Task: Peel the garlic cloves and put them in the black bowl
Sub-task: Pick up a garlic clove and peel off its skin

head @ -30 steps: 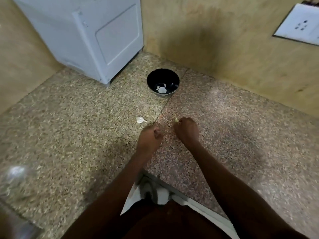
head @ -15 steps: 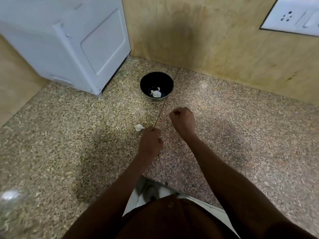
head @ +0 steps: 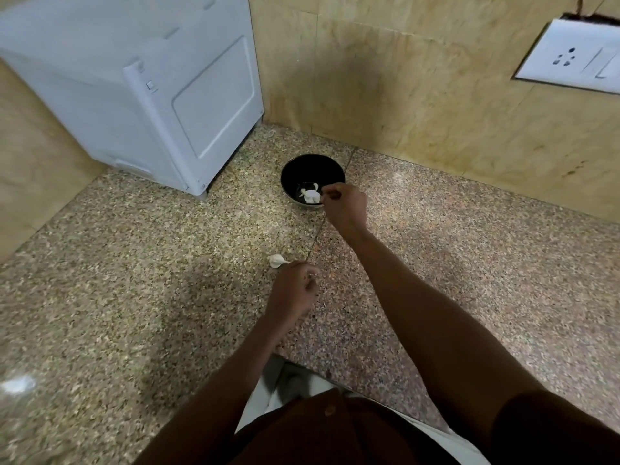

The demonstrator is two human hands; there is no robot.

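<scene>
Head view: right hand (head: 345,208) curled over round glossy black bowl (head: 295,172), contents unclear; left hand (head: 293,293) clenched, contents unclear.

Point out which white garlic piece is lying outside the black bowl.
The garlic piece on the counter, just beyond the left hand. The other white pieces lie inside the black bowl, by the right hand.

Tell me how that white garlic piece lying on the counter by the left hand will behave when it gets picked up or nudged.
The garlic piece looks small and papery, so it is probably very light and would skid on the polished counter. Its rounded body with a thin tail suggests it may rock or pivot, not roll far. The skin looks flaky and may tear under a firm pinch from the left hand.
</scene>
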